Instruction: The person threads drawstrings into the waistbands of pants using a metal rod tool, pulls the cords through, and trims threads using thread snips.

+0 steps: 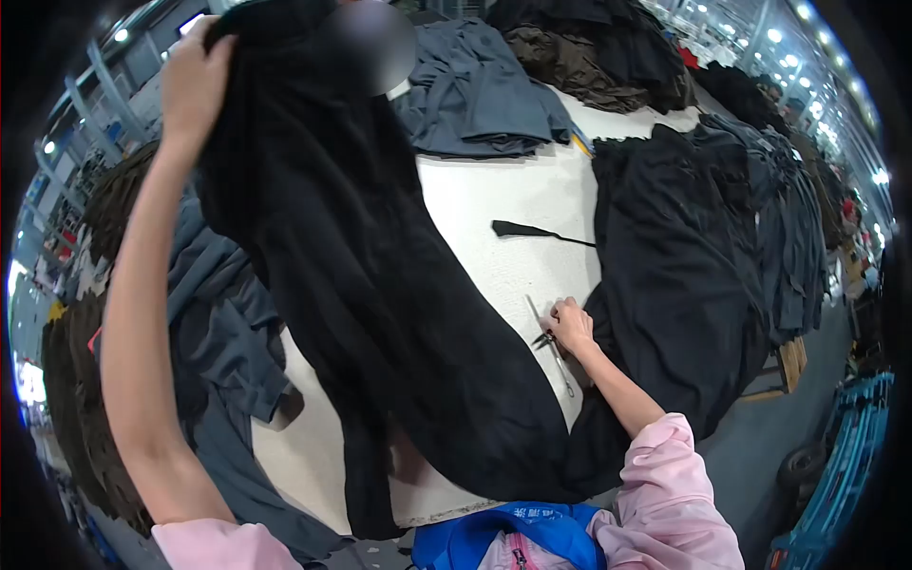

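Bright ceiling lights (775,36) above grey floor (823,366).

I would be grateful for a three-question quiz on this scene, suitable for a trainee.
1. Multiple choice: what does the left hand hold up?
A) a folded grey garment
B) a black garment
C) a blue strap

2. True or false: the right hand appears higher in the picture than the left hand.

3. Fill in the blank: the narrow black strip lies on a ____ table top.

Key:
1. B
2. False; the left hand is near the top of the picture, and the right hand is lower, at the table.
3. white
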{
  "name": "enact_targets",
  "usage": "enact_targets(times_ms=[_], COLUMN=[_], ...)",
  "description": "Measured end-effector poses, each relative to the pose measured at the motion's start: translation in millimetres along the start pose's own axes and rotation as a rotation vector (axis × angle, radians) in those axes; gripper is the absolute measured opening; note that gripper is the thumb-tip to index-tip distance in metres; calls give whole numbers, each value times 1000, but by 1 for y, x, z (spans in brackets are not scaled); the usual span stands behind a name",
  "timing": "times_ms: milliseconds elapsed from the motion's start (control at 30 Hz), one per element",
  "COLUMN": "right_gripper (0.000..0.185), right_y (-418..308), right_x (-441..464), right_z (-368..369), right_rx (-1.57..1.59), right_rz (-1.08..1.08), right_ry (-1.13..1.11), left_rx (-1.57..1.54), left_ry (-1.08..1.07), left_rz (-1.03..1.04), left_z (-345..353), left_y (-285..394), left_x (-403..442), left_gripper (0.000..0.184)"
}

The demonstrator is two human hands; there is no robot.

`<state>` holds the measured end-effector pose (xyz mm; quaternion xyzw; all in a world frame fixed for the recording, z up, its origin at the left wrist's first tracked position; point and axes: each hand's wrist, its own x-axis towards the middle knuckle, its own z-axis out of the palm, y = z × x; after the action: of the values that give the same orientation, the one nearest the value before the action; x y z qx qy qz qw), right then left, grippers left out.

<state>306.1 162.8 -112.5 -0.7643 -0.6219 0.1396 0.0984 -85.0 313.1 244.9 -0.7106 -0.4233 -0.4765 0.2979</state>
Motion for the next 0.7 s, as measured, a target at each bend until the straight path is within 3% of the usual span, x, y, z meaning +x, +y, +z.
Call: enact_targets(times_ms=[33,67,133,200,233,267,300,333,400,467,500,567,633,700], right_gripper=[30,31,25,24,24,24,21,20,18,18,17,16,18,30], right_y=[-6,-9,-12,-10,-12,-14,-6,2,6,-32,-51,-62,-73,-83], right_x=[4,7,17,21,22,23,27,32,38,6,-10,-40,-78,-99], right_z=[4,10,24,36,30,23,28,30,27,-21,-34,-11,-4,-2], right_rx=[-9,-14,-75,-148,-101,-58,10,198,533,517,504,682,511,199], right_rz=[3,6,-36,-111,-56,4,19,4,-38,-69,-97,-622,-706,-798], right_ry=[-12,-27,-41,-8,-32,-59,36,73,122,33,-52,-60,-374,-411], left_rx=[-16,-41,-49,-53,-119,-158,-262,-406,-313,-330,-401,-478,-451,-315], left_ry=[-12,-113,-185,-772,-991,-1191,-1253,-1136,-1041,-825,-837,-919,-983,-908], left_rz=[75,14,222,47,64,64,66,95,191,23,-3,-47,-90,-163], left_z=[-7,-23,-27,-44,-47,-47,-53,-56,-66,-80,-88,-98,-100,-97], left_y=[13,47,77,117,133,145,153,152,161,163,166,173,170,161], left_x=[-14,-33,-95,-178,-222,-273,-314,-357,-366,-371,-375,-394,-403,-406], left_gripper=[22,16,13,21,27,36,41,43,36,26,19,18,18,21])
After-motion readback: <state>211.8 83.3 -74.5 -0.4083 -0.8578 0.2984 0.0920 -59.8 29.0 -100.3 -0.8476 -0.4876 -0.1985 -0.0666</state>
